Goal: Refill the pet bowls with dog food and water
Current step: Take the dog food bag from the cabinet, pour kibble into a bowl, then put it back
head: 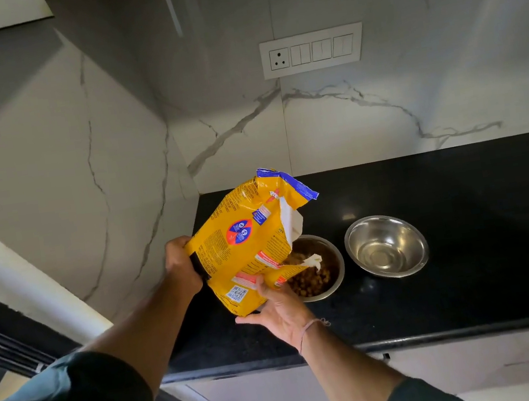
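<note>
A yellow dog food bag with a blue top edge is tilted over a steel bowl, its torn white opening pointing down into the bowl. Brown kibble lies in that bowl. My left hand grips the bag's lower left end. My right hand supports the bag from underneath, fingers spread against it. A second steel bowl stands just to the right and holds no kibble; I cannot tell whether it holds water.
Both bowls rest on a black stone counter in a corner of marble walls. A white switch and socket panel is on the back wall. The counter's front edge runs above pale cabinets.
</note>
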